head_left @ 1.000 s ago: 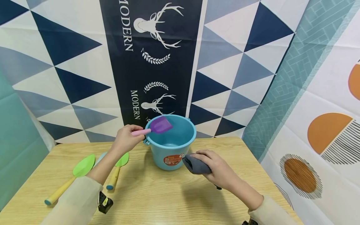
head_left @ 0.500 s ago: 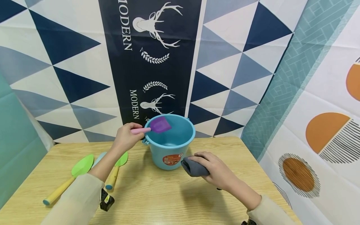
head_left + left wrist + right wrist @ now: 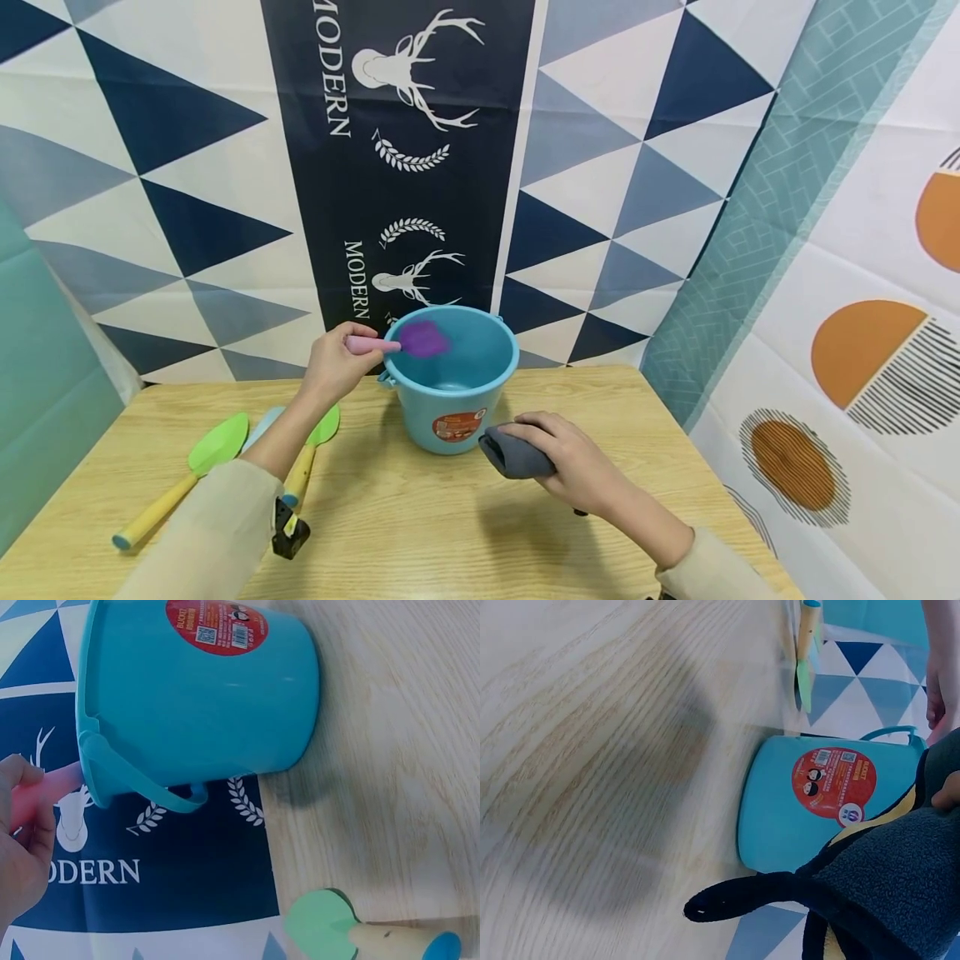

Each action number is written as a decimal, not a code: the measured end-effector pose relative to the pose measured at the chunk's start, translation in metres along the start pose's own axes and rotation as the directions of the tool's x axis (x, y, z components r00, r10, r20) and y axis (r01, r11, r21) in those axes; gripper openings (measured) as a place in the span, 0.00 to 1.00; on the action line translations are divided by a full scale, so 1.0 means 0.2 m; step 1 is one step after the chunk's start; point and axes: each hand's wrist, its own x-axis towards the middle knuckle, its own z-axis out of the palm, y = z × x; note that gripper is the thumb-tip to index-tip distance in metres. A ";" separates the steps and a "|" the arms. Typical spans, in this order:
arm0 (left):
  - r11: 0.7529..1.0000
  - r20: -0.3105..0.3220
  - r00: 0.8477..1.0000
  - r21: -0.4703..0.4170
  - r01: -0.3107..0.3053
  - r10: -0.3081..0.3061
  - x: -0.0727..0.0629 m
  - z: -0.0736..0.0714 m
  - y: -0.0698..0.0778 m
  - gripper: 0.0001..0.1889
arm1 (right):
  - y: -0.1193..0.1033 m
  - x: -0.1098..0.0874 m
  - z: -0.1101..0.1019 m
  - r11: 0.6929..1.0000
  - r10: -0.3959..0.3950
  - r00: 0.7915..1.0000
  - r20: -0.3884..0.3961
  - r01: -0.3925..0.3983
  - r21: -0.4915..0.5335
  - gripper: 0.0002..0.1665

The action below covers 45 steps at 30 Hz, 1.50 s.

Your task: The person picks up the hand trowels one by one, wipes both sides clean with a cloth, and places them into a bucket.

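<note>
Over the mouth of a light blue bucket point(image 3: 420, 417), my left hand point(image 3: 333, 367) pinches the pink handle of a toy shovel point(image 3: 424, 339). Its purple blade looks blurred and lies inside the rim's outline in the head view; in the left wrist view the bucket wall hides it. Lower and to the right, my right hand point(image 3: 577, 462) grips a folded dark grey cloth point(image 3: 517, 452) above the table, just in front of the bucket. The right wrist view shows the cloth's fuzzy surface, dark edging and a hanging loop point(image 3: 735, 896).
A green trowel point(image 3: 219, 446) with a yellow handle lies on the wooden table point(image 3: 420, 533) at the left. Another green trowel point(image 3: 324, 427) and a pale blue tool point(image 3: 262, 429) lie beside my left forearm. Patterned cloth point(image 3: 225, 167) hangs right behind the bucket.
The shovel's purple blade has tipped and turned blurry, while my left hand stays by the rim. My right hand and the cloth have drifted slightly down and left.
</note>
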 end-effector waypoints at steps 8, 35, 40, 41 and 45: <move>0.999 0.015 0.999 -0.011 -0.037 0.037 0.03 0.02 0.01 0.15 | 0.00 0.01 -0.01 1.000 0.006 1.000 -0.006 -0.006 -0.007 0.35; 0.989 -0.067 0.988 -0.034 -0.145 0.142 0.07 0.08 0.02 0.17 | 0.02 -0.02 0.01 1.000 0.000 1.000 0.005 0.000 -0.011 0.35; 0.990 -0.071 0.988 -0.026 -0.141 0.138 0.09 0.10 0.01 0.20 | 0.02 -0.02 0.01 1.000 -0.001 1.000 0.002 0.001 -0.017 0.34; 0.990 -0.072 0.988 -0.025 -0.136 0.134 0.09 0.10 0.01 0.20 | 0.02 -0.01 0.00 1.000 -0.002 1.000 0.002 0.002 -0.018 0.34; 0.992 -0.072 0.991 -0.033 -0.119 0.116 0.10 0.12 0.00 0.21 | 0.02 -0.01 0.00 1.000 -0.003 1.000 0.003 0.003 -0.018 0.34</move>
